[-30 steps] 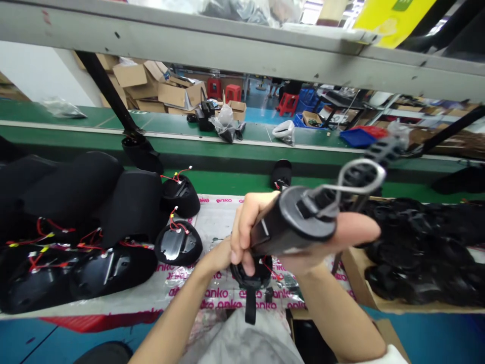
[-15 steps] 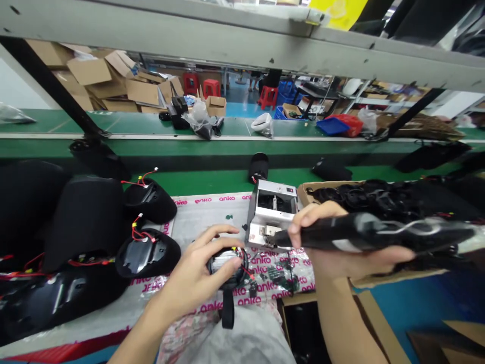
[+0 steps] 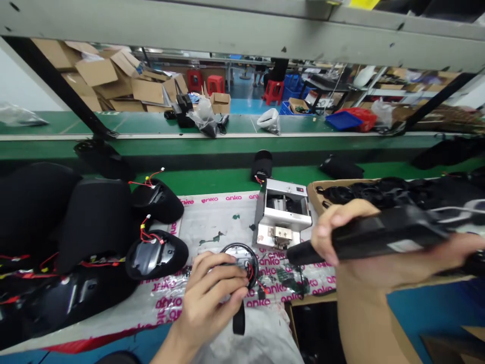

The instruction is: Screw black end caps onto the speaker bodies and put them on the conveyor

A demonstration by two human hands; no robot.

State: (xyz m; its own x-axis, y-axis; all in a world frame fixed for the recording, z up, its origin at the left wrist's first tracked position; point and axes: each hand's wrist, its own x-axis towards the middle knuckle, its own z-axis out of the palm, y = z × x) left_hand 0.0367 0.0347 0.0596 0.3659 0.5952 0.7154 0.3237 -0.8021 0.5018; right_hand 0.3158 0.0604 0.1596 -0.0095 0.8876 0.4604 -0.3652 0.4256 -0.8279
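My left hand (image 3: 215, 288) grips a round black part (image 3: 256, 263) with red wires and a black strap (image 3: 238, 319) hanging toward me. The fingers cover much of its top. My right hand (image 3: 350, 227) is wrapped around a black electric screwdriver (image 3: 386, 235), held nearly level with its nose pointing left. That nose is just in front of a silver screw feeder (image 3: 290, 221), apart from the feeder's metal outlet block. Motion blurs the tool and hand somewhat.
Black fabric-covered housings (image 3: 96, 217) with red wires crowd the left. An open carton (image 3: 316, 194) of black parts stands right of the feeder. Printed plastic sheeting (image 3: 212, 217) covers the bench. A grey shelf beam (image 3: 227, 35) crosses above; another carton (image 3: 291, 323) is below.
The screwdriver's nose has left the feeder's outlet, moving right and slightly down. My left fingers have closed further over the round part. The view has shifted a little.
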